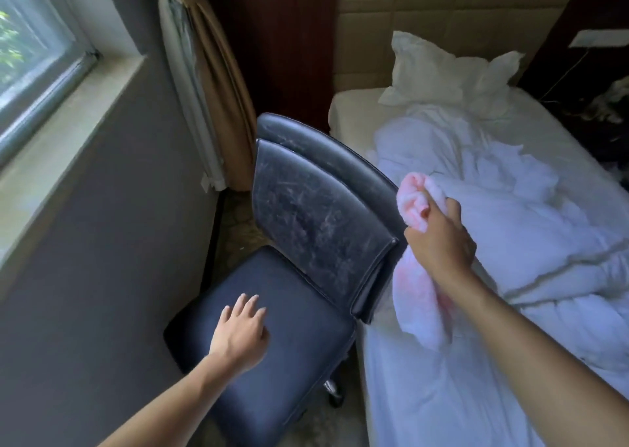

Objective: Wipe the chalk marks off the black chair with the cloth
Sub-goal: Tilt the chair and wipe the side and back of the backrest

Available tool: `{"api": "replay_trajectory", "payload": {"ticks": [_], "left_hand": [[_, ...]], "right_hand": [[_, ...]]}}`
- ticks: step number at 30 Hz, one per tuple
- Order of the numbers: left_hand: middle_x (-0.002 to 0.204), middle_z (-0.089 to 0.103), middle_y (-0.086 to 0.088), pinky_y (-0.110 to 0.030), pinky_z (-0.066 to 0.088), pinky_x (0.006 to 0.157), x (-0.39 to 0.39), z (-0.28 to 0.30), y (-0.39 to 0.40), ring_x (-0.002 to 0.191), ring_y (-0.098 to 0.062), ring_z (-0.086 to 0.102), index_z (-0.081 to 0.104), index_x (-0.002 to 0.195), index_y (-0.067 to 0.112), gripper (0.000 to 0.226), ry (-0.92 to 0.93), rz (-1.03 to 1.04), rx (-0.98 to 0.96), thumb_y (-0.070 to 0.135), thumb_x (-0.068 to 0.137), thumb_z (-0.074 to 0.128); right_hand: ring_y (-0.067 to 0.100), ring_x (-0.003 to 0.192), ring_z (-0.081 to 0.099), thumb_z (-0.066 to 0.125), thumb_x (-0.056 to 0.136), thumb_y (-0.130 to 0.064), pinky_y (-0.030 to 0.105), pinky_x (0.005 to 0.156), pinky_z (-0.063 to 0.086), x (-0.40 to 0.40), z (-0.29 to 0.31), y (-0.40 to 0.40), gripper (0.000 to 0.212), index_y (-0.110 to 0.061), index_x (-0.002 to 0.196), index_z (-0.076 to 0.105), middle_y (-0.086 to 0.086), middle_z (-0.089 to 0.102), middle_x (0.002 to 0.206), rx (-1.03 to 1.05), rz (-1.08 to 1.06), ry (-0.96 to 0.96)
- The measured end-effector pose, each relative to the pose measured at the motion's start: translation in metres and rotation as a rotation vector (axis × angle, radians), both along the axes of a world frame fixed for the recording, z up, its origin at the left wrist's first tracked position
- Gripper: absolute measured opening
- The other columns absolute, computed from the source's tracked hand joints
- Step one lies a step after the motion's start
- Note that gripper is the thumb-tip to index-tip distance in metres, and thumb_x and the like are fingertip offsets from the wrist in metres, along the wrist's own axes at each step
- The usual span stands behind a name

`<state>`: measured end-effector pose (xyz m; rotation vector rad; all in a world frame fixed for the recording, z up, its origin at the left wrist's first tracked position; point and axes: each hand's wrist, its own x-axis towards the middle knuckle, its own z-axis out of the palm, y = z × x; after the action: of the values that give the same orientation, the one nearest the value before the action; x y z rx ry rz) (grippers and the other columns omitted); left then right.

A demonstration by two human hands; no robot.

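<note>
pink cloth point(417, 208) bunched in right hand point(439, 242) beside chalky chair point(316, 222) back (left hand point(238, 334) flat, seemingly on seat)

A: Any readable text, labels, brands, numbers?

B: None. Nothing legible anywhere in the head view.

A: The black leather office chair point(306, 229)?

B: Pale chalk scratches point(299, 208) on the backrest, just streaks, no letters or digits. No maker's tag in view.

A: The pink-and-white terry cloth point(417, 276)?

B: No tag, no print showing.

A: The white rectangular plate point(599, 38) on the dark wall, top right?

B: Blank as far as I can tell, too small and blurred for any marking.

A: The white bedding point(510, 242)?

B: Plain, grey stripe only, no logo.
</note>
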<state>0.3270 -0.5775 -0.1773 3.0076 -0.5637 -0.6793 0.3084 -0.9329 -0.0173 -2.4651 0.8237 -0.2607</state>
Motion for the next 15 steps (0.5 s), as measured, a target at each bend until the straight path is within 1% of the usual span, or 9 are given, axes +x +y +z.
{"api": "replay_trajectory", "payload": {"ticks": [2,4,6,8,10,11,12,13,15], "left_hand": [[0.159,0.048,-0.010,-0.052,0.038,0.114,-0.004,-0.013,0.025,0.152,-0.035,0.034,0.064,0.137,0.017,0.055,0.021,0.044,0.007,0.035,0.090,0.041],[0.166,0.038,-0.006,-0.050,0.031,0.119,-0.009,-0.029,0.046,0.157,-0.032,0.025,0.055,0.146,0.020,0.056,0.067,0.061,0.022,0.036,0.094,0.041],[0.171,0.027,-0.001,-0.048,0.024,0.124,-0.010,-0.046,0.064,0.160,-0.027,0.015,0.043,0.154,0.024,0.058,0.140,0.116,-0.004,0.037,0.098,0.036],[0.173,0.019,0.003,-0.046,0.020,0.126,-0.012,-0.059,0.082,0.162,-0.023,0.008,0.034,0.159,0.028,0.058,0.186,0.170,-0.020,0.036,0.101,0.037],[0.174,0.012,0.007,-0.046,0.018,0.127,-0.009,-0.079,0.102,0.162,-0.021,0.004,0.027,0.161,0.032,0.061,0.246,0.236,-0.080,0.036,0.102,0.039],[0.175,0.008,0.010,-0.048,0.018,0.128,-0.007,-0.090,0.111,0.162,-0.020,0.002,0.024,0.162,0.035,0.063,0.272,0.264,-0.088,0.037,0.101,0.040],[0.175,0.004,0.013,-0.050,0.018,0.128,-0.007,-0.097,0.118,0.162,-0.020,0.000,0.020,0.162,0.039,0.066,0.278,0.271,-0.033,0.039,0.100,0.042],[0.174,0.000,0.015,-0.054,0.017,0.127,-0.004,-0.104,0.125,0.162,-0.022,-0.002,0.016,0.162,0.044,0.068,0.327,0.296,-0.007,0.042,0.100,0.043],[0.174,-0.006,0.019,-0.061,0.013,0.126,0.007,-0.120,0.135,0.162,-0.023,-0.005,0.009,0.161,0.053,0.072,0.412,0.336,0.025,0.055,0.098,0.043]], "right_hand": [[0.037,0.100,0.059,0.053,0.092,-0.019,0.046,0.095,0.047,0.023,-0.003,0.000,0.076,-0.061,0.148,0.026,-0.003,0.040,0.144,-0.006,-0.026,-0.007],[0.038,0.101,0.058,0.054,0.092,-0.019,0.047,0.098,0.047,0.044,-0.008,0.000,0.078,-0.063,0.150,0.025,-0.002,0.039,0.143,-0.029,-0.040,0.012],[0.041,0.104,0.058,0.055,0.093,-0.019,0.047,0.099,0.047,0.064,-0.012,-0.001,0.078,-0.059,0.154,0.025,0.001,0.036,0.147,-0.076,-0.020,0.054],[0.040,0.103,0.058,0.055,0.093,-0.017,0.045,0.093,0.047,0.086,-0.014,-0.005,0.077,-0.053,0.156,0.028,0.003,0.035,0.147,-0.118,0.010,0.082],[0.036,0.095,0.054,0.055,0.092,-0.015,0.041,0.085,0.043,0.111,-0.016,-0.009,0.078,-0.051,0.157,0.031,0.005,0.036,0.142,-0.163,0.049,0.098],[0.033,0.092,0.049,0.055,0.092,-0.014,0.039,0.083,0.041,0.125,-0.017,-0.010,0.078,-0.051,0.157,0.031,0.005,0.036,0.141,-0.186,0.063,0.107],[0.032,0.090,0.046,0.055,0.093,-0.014,0.039,0.081,0.038,0.139,-0.020,-0.010,0.076,-0.050,0.156,0.033,0.005,0.035,0.142,-0.219,0.074,0.107],[0.032,0.091,0.044,0.055,0.093,-0.013,0.039,0.080,0.036,0.154,-0.022,-0.007,0.073,-0.047,0.154,0.036,0.006,0.035,0.143,-0.257,0.085,0.097],[0.032,0.091,0.043,0.056,0.095,-0.013,0.039,0.079,0.035,0.184,-0.028,0.002,0.064,-0.039,0.152,0.041,0.009,0.035,0.146,-0.333,0.093,0.068]]}}
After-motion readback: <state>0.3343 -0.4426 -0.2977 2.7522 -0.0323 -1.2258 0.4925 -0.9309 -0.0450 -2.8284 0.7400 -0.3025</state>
